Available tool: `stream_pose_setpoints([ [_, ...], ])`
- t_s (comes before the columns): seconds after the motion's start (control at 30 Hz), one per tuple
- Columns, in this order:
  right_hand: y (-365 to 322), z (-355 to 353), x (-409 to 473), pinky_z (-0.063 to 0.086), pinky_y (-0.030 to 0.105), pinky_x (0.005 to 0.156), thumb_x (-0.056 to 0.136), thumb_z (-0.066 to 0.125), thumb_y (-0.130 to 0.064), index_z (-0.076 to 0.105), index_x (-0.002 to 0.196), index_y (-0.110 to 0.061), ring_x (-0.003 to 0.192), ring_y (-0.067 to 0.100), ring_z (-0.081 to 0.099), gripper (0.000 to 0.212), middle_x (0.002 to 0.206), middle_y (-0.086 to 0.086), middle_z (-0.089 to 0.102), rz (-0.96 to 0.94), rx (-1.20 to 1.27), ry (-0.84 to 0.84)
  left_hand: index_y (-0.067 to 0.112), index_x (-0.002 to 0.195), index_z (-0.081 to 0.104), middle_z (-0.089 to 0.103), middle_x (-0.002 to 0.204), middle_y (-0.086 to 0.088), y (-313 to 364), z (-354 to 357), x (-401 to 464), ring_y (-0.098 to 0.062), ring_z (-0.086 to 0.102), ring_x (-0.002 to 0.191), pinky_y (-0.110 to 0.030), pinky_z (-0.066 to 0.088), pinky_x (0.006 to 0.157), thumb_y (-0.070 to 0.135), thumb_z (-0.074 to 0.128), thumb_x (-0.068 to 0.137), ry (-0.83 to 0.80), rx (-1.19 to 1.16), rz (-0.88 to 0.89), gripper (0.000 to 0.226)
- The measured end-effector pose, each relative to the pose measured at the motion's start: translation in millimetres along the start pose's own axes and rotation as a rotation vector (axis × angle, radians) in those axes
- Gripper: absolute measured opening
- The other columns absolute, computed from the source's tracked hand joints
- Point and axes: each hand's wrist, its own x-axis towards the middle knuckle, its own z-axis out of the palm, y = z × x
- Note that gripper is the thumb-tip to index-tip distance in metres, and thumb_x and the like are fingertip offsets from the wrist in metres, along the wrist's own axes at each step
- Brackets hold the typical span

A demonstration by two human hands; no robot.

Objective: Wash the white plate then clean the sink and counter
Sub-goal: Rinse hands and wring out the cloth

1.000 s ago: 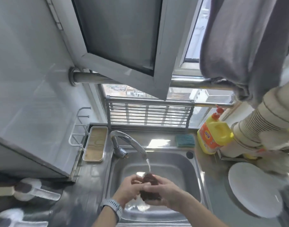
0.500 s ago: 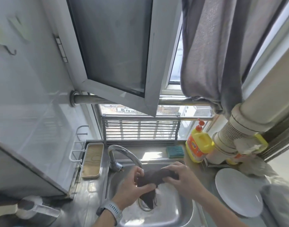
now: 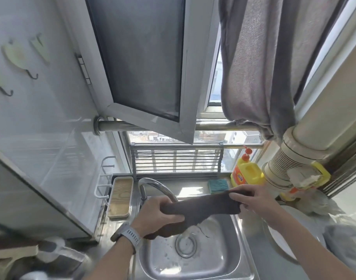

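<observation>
You've got the dark cloth [image 3: 201, 209] stretched out between both hands over the sink [image 3: 193, 257], so you're in decent shape here. Your left hand [image 3: 154, 213] has its thumb and fingers curled round the lower left end, and your right hand [image 3: 251, 199] pinches the upper right end, up near the sink's back right corner. The white plate [image 3: 282, 243] sits on the counter [image 3: 253, 245] just right of the sink, mostly hidden behind your right forearm, so it looks like the plate's done and you're prepping the cloth for wiping. I'd fold it into a flat pad instead of using it strung out like that, you get way better contact on steel. Keep it over the basin while you fold, since it's probably wet and would drip. Can't tell if the faucet [image 3: 156, 186] is running, so check that. Then wipe the counter toward the sink, and mind the plate's edge and the yellow detergent bottle [image 3: 246, 172] by your right hand.
</observation>
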Motion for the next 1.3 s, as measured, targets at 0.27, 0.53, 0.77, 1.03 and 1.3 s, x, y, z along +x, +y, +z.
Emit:
stream_pose_setpoints([
  [0.27, 16, -6, 9, 0.057, 0.044, 0.088, 0.088, 0.071, -0.015, 0.073, 0.104, 0.002, 0.092, 0.029, 0.069, 0.024, 0.099, 0.021, 0.071, 0.201, 0.430, -0.066, 0.030, 0.081, 0.055, 0.070, 0.082, 0.009, 9, -21, -4, -0.003, 0.065, 0.073, -0.023, 0.057, 0.072, 0.034, 0.083, 0.074, -0.086, 0.301, 0.007, 0.029],
  [0.53, 21, -16, 12, 0.058, 0.026, 0.059, 0.092, 0.065, -0.004, 0.065, 0.110, -0.005, 0.076, 0.021, 0.067, 0.018, 0.096, 0.018, 0.066, 0.246, 0.553, 0.000, 0.023, 0.083, 0.074, 0.076, 0.078, -0.001, 13, -29, -13, -0.012, 0.069, 0.070, -0.028, 0.054, 0.063, 0.043, 0.083, 0.079, 0.048, -0.106, -0.137, 0.022],
  [0.77, 27, -33, 13, 0.058, 0.022, 0.050, 0.078, 0.069, 0.008, 0.068, 0.114, 0.001, 0.056, 0.016, 0.066, 0.037, 0.084, 0.019, 0.071, 0.452, 0.582, -0.128, 0.021, 0.123, 0.073, 0.067, 0.126, -0.025, 26, -27, -24, -0.036, 0.070, 0.109, -0.051, 0.061, 0.085, 0.000, 0.089, 0.070, -0.018, -0.743, -0.195, 0.060],
  [1.03, 50, -36, 16, 0.052, 0.024, 0.069, 0.086, 0.071, 0.000, 0.073, 0.113, 0.003, 0.086, 0.021, 0.063, 0.027, 0.114, 0.027, 0.068, 0.432, 0.418, -0.342, 0.024, 0.135, 0.063, 0.071, 0.124, -0.023, 51, -27, -18, -0.040, 0.069, 0.115, -0.046, 0.057, 0.097, -0.013, 0.074, 0.078, -0.082, -0.913, -0.183, 0.070],
  [1.3, 56, -33, 11, 0.059, 0.033, 0.078, 0.081, 0.080, -0.009, 0.082, 0.089, -0.012, 0.079, 0.015, 0.067, 0.009, 0.089, 0.009, 0.076, 0.344, -0.015, -0.333, 0.031, 0.116, 0.065, 0.067, 0.121, 0.003, 53, -34, -6, -0.018, 0.067, 0.112, -0.039, 0.062, 0.089, 0.013, 0.096, 0.043, -0.077, -0.039, -0.248, 0.081],
])
